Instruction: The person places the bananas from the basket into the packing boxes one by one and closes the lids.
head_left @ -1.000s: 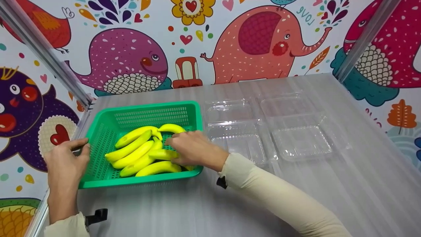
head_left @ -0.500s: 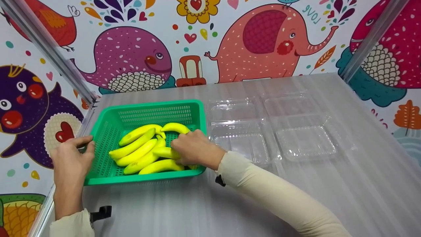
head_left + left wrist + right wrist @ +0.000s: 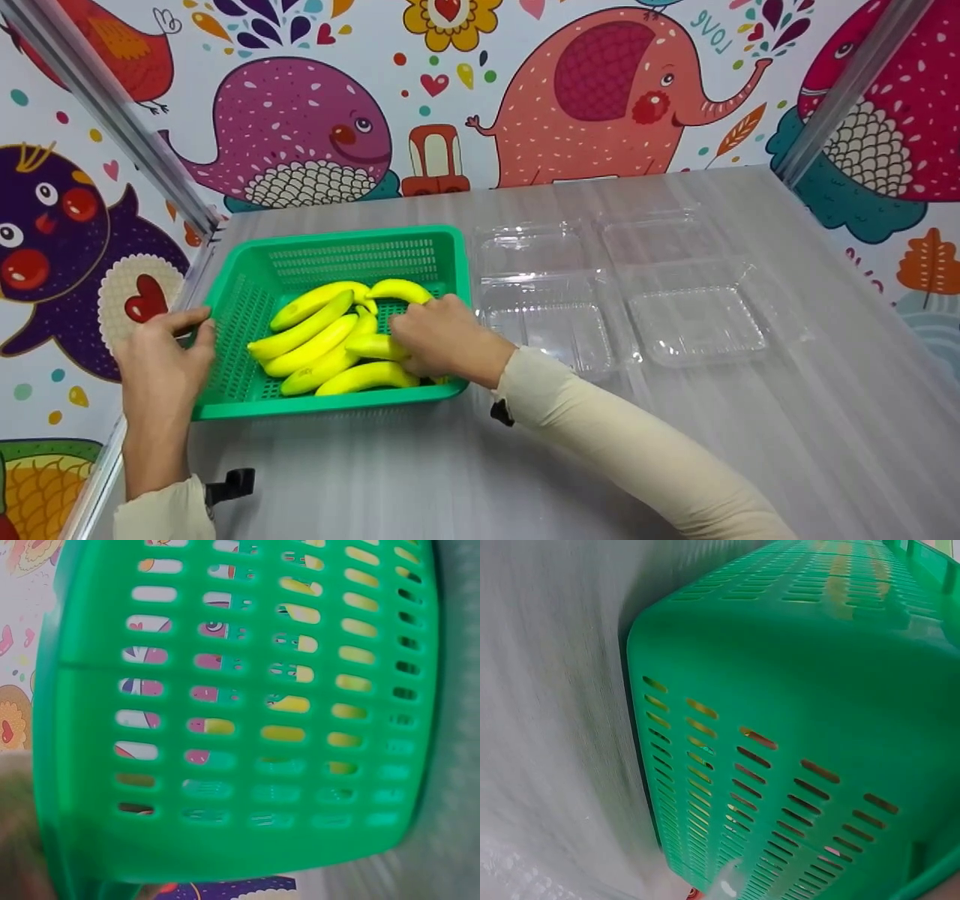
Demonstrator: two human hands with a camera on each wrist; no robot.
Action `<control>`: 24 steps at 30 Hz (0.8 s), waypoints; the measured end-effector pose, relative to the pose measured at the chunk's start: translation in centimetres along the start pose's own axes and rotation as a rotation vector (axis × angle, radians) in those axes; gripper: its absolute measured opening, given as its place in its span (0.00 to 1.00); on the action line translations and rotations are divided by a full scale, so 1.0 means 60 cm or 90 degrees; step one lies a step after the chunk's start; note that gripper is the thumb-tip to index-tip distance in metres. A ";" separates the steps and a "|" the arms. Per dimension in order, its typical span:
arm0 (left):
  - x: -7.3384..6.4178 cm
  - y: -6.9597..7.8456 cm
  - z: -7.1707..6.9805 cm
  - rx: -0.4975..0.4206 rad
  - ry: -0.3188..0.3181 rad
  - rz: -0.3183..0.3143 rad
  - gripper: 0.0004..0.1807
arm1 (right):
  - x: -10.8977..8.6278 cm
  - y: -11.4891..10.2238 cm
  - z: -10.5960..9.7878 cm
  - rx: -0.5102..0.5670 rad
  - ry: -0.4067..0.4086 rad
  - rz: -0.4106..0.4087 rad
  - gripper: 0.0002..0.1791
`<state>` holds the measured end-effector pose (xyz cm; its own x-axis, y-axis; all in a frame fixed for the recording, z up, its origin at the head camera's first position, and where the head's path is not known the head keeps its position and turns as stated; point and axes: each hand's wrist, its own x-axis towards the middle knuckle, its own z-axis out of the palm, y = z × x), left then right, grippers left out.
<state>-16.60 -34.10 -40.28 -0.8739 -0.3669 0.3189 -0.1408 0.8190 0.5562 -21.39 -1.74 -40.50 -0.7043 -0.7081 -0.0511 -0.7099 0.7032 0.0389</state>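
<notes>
In the head view, a green plastic basket (image 3: 330, 407) with slotted walls stands on the left of the table, holding several yellow bananas (image 3: 311, 354). My left hand (image 3: 161, 367) grips the basket's left rim between thumb and fingers. My right hand (image 3: 442, 334) reaches over the right rim, its fingers curled down on a banana (image 3: 375, 346) near the right wall; the fingertips are hidden beneath the hand. Through the wall slots of the basket (image 3: 247, 851) in the left wrist view, yellow fruit shows. The right wrist view holds the outside of the basket (image 3: 727, 652).
Right of the basket, clear plastic containers (image 3: 694, 326) lie in two rows on the grey table (image 3: 600, 450). Cartoon-printed walls (image 3: 450, 97) close in the back and sides, with metal posts (image 3: 855, 97) at the corners.
The head view has shifted slightly, moving the scene a little right. My right hand sits marginally further into the basket; the left hand stays at the rim.
</notes>
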 end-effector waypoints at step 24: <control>-0.006 0.004 0.009 -0.020 0.035 0.013 0.17 | -0.034 0.067 -0.076 0.469 0.175 0.030 0.21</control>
<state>-16.57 -33.56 -40.67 -0.8490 -0.3751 0.3721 -0.1079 0.8125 0.5729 -22.85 2.25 -35.71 -0.7781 -0.5997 0.1868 -0.5590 0.5256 -0.6413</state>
